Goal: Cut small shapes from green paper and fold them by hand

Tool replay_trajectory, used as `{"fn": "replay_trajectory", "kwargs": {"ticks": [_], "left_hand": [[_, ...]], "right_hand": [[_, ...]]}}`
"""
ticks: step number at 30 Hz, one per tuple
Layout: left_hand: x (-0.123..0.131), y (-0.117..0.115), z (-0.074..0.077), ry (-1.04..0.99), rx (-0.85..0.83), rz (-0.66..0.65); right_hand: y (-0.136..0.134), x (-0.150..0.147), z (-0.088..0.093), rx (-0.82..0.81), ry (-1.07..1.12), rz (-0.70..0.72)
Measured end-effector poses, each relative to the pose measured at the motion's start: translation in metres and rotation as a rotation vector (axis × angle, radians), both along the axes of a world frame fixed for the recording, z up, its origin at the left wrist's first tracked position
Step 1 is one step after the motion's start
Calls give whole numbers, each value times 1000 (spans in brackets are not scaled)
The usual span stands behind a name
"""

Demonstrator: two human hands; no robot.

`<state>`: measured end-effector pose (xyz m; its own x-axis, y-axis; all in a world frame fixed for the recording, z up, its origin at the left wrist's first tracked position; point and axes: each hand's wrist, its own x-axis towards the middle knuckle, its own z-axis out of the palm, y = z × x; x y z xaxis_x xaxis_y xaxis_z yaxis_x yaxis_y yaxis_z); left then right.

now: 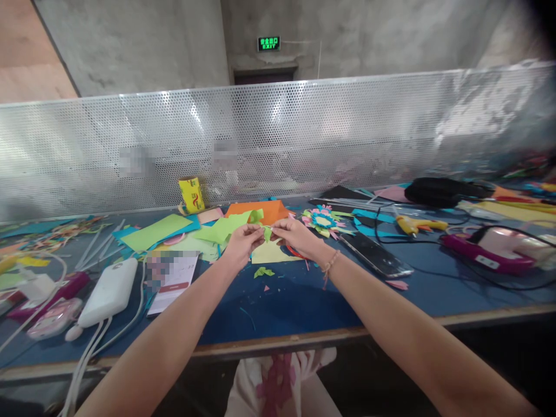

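Both my hands meet over the middle of the blue table [295, 295]. My left hand [243, 242] and my right hand [293, 234] each pinch one small piece of green paper [267, 233] between fingertips, holding it just above a pale yellow sheet [271, 253]. A bead bracelet circles my right wrist. A green paper scrap [263, 271] lies on the table below my hands. A paper flower [322, 220] of pink, blue and yellow petals rests just right of my right hand.
Green, orange and blue paper sheets [158, 230] spread behind my hands. A white power bank [109, 291] with cables lies left, a phone [376, 255] and yellow glue gun [417, 225] right, a pink device [495, 246] far right. A perforated metal screen [278, 139] backs the table.
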<state>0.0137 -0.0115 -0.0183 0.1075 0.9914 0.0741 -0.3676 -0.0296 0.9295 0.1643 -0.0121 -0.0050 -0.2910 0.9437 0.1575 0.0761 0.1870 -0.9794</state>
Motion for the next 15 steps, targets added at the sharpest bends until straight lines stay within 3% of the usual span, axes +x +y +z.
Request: {"fn": "replay_trajectory", "kwargs": {"ticks": [10, 15], "left_hand": [[3, -5, 3, 90, 45, 56], [3, -4, 2, 69, 47, 43]], "right_hand": [[-1, 0, 0, -56, -93, 77], [0, 3, -1, 35, -166, 65]]}}
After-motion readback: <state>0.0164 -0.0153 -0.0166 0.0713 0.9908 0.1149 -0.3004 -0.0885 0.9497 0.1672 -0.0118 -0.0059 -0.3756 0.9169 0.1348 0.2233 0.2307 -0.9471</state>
